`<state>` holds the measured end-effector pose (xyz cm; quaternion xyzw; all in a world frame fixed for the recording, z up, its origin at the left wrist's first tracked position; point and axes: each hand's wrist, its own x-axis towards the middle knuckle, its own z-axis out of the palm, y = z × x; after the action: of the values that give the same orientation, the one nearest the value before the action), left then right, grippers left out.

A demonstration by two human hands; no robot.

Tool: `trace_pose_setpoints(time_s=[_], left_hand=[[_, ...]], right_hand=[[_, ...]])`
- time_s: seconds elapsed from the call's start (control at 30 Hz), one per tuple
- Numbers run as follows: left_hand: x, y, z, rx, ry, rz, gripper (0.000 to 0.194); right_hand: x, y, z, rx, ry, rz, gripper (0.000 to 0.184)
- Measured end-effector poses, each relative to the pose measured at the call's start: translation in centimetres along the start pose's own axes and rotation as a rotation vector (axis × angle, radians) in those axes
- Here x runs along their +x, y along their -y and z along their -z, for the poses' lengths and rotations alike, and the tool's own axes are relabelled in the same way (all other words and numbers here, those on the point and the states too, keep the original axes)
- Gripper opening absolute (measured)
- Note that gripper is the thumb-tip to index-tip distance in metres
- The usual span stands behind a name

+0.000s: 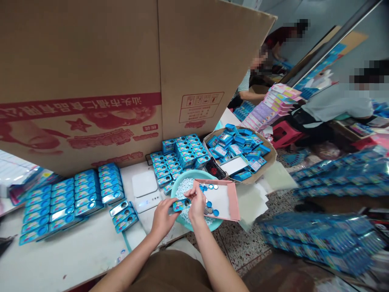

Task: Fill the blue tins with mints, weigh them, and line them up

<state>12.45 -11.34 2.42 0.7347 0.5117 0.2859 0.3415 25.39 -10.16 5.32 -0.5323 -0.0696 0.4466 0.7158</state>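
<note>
My left hand (164,220) grips a small flat blue tin (180,205) with a round dark spot at its right end. My right hand (198,202) is closed at that end of the tin, fingers pinched; what they hold is hidden. Both hands are over a teal bowl (194,173) filled with small white pellets (183,187). Across the bowl's right side rests a shallow pink cardboard tray (233,200). Several blue and silver round discs (209,210) lie in this tray, just right of my right hand.
Blue tins (88,188) stand in rows on the white table, left of a white scale (145,184). More tins (184,151) are stacked behind the bowl. A carton (270,162) of loose blue packs sits right. Tall cardboard (82,48) walls the back. Co-workers sit beyond.
</note>
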Motion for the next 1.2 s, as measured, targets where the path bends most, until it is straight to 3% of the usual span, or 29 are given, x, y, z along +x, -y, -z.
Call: trace_pose_setpoints(time_s=[0.3,0.53,0.67,0.8,0.97,1.07,1.2], left_hand=[[-0.1,1.3,-1.0,-0.211,-0.024,0.103,0.037],[-0.2,1.5,-1.6,-0.294,0.002,0.155,0.038],[-0.2,2.1,-0.4,-0.308,-0.006,0.171,0.037],[1.2,5.6,2.8,-0.169,-0.140,0.274,0.038],[4.9,12.2,6.5,0.067,-0.286,0.416,0.040],[6.9,14.8,7.0,0.161,-0.275,0.435,0.039],[8.4,16.5,6.7,0.204,-0.261,0.440,0.039]], right_hand=[[-0.3,0.5,-0.8,-0.028,0.023,0.074,0.037],[0.4,0.5,-0.6,0.076,0.018,0.002,0.034],[0.8,0.1,0.2,0.107,0.011,-0.061,0.034],[1.6,-1.5,3.1,-0.277,0.010,-0.029,0.038],[2.3,-4.3,8.1,-0.980,0.260,0.035,0.035],[1.9,-6.0,9.8,-1.215,0.345,0.091,0.031],[0.7,-7.5,10.5,-1.296,0.357,0.122,0.042]])
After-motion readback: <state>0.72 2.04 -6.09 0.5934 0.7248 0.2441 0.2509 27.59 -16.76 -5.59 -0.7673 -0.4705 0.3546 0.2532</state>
